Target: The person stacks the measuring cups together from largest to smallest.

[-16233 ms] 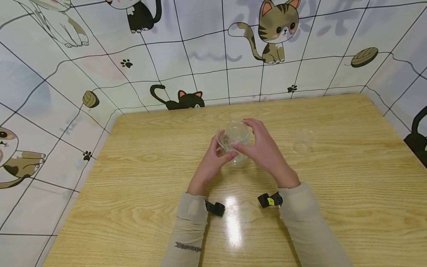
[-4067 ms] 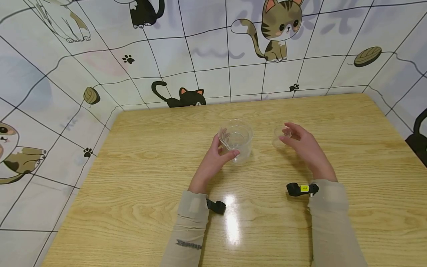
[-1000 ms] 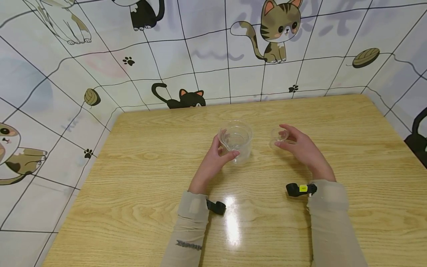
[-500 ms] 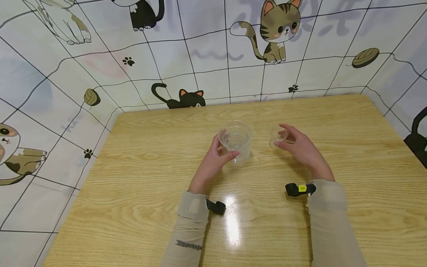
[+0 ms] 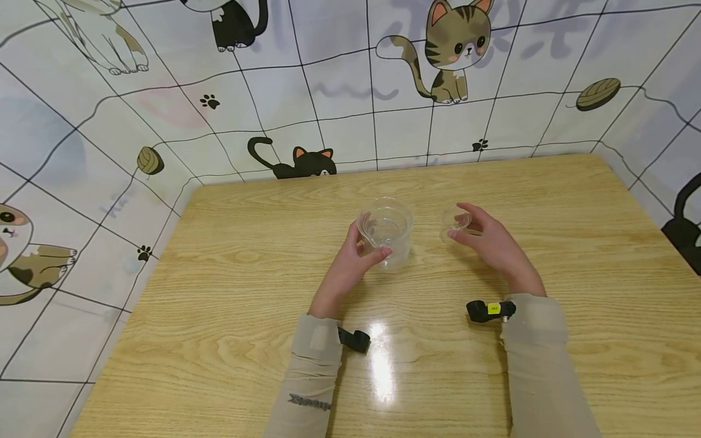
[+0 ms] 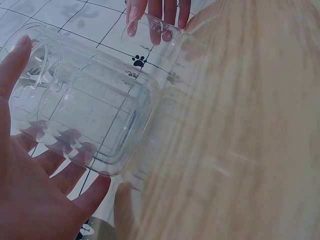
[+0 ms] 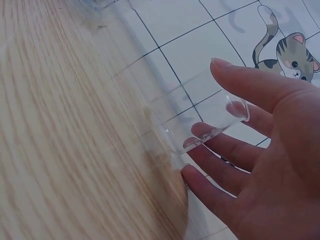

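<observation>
My left hand (image 5: 353, 261) grips a clear glass beaker (image 5: 401, 246) that stands upright on the table, thumb at the near side and fingers round the left. In the left wrist view a smaller beaker (image 6: 95, 112) shows nested inside it. To the right, my right hand (image 5: 495, 243) holds a small clear beaker (image 5: 448, 220) between thumb and fingers. Printed marks run along this small beaker (image 7: 200, 112) in the right wrist view, where its base is close to the table. A short gap separates it from the large beaker.
The wooden table (image 5: 230, 292) reaches back to a white wall sheet (image 5: 339, 85) with printed cats and grid lines. A bright light reflection lies on the table between the forearms. Each wrist wears a small black camera (image 5: 482, 311).
Sixteen seconds ago both hands were at the large beaker, with a smaller one at its mouth. The right hand has since gone to the small beaker and shifted it left, slightly so lately.
</observation>
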A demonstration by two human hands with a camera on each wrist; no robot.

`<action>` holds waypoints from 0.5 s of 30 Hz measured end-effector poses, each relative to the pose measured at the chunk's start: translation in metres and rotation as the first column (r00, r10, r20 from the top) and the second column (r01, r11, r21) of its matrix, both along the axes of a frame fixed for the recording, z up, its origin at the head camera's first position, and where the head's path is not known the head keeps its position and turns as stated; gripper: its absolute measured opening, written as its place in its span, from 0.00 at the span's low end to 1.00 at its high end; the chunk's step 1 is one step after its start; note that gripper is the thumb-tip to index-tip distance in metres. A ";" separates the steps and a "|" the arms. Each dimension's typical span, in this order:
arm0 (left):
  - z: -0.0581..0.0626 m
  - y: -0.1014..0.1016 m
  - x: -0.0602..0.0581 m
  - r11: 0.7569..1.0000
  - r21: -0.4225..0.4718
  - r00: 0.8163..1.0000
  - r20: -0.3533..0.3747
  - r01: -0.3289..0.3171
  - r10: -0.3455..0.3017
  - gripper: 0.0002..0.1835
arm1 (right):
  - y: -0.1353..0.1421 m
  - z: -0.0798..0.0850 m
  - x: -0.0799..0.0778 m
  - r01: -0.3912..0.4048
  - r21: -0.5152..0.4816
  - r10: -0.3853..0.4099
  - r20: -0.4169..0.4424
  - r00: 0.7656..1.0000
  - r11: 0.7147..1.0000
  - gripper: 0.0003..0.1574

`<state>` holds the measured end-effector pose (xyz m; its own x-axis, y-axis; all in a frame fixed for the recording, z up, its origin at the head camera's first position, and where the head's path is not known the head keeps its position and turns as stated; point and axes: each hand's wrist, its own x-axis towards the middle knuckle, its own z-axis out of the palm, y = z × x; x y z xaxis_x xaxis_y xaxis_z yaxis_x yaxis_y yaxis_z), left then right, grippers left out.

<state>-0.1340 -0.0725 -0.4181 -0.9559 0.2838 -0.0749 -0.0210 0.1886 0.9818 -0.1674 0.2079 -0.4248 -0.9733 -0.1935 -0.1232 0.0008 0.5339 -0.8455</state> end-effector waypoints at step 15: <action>0.002 0.000 0.001 1.000 -0.006 1.000 -0.009 0.014 -0.014 0.44 | -0.002 -0.005 -0.002 0.002 -0.018 -0.002 -0.009 1.000 1.000 0.48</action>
